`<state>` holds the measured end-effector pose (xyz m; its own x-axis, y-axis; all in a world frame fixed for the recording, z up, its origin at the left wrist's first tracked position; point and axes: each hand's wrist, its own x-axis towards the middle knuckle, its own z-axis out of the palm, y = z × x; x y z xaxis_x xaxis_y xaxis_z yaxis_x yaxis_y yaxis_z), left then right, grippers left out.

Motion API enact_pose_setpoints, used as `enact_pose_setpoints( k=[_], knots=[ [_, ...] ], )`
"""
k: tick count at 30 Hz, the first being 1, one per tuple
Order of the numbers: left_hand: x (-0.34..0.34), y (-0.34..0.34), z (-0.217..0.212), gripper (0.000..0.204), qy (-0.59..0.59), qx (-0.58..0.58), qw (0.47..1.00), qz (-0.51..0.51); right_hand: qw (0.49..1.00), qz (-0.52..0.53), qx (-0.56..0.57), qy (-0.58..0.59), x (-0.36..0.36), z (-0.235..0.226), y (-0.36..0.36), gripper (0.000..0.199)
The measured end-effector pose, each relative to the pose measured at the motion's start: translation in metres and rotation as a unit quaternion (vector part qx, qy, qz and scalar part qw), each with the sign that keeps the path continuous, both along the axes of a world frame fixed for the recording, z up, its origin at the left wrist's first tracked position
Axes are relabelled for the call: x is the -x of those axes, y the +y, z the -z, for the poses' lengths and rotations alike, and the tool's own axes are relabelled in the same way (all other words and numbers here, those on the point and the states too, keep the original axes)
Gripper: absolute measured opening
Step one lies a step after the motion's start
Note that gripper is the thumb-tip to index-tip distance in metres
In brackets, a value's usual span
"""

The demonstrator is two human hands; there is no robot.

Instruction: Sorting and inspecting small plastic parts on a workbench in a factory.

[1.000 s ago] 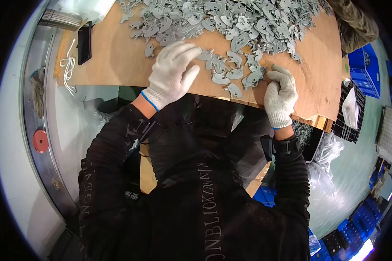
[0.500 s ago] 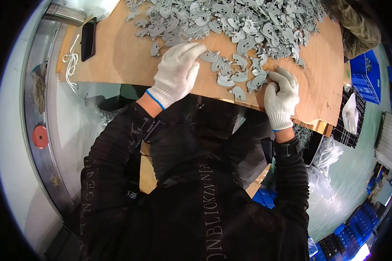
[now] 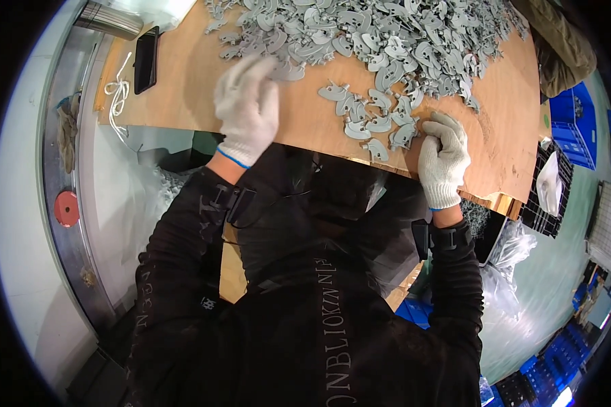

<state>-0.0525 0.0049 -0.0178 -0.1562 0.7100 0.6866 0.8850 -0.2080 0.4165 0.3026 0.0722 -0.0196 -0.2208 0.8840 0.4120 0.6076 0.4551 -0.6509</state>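
Both my hands wear white knitted gloves with blue cuffs. My left hand (image 3: 249,108) is over the table left of the small cluster, its fingers stretched forward and blurred by motion. Just beyond its fingertips lies a grey curved part (image 3: 290,70) at the pile's near edge. My right hand (image 3: 444,163) rests by the table's front edge, fingers loosely bent and thumb apart, with nothing visible in it. Beside its thumb is a small cluster of grey curved parts (image 3: 379,124), several of them overlapping. Farther back spreads a large pile of the same parts (image 3: 387,41).
The wooden table (image 3: 190,102) carries a black phone (image 3: 146,61) and a knotted white cord (image 3: 117,91) at left. A metal cylinder (image 3: 108,19) stands at the far left. Another person's sleeve (image 3: 560,47) shows at far right, above a blue crate (image 3: 574,125).
My left hand has moved left and slightly away from me, off the small cluster's side. The right hand has barely moved. The whole view has shifted slightly.
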Motion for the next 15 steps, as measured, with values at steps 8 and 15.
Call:
enact_pose_setpoints(
  k=[8,15],
  knots=[
    [-0.019,-0.004,-0.018,0.046,0.101,0.154,0.982,0.047,1.0,-0.004,-0.003,-0.024,0.0,-0.002,0.004,0.026],
    [-0.022,0.0,0.001,0.051,-0.227,0.102,0.964,0.091,0.999,-0.008,-0.015,-0.034,0.001,-0.002,0.003,0.025]
  ],
)
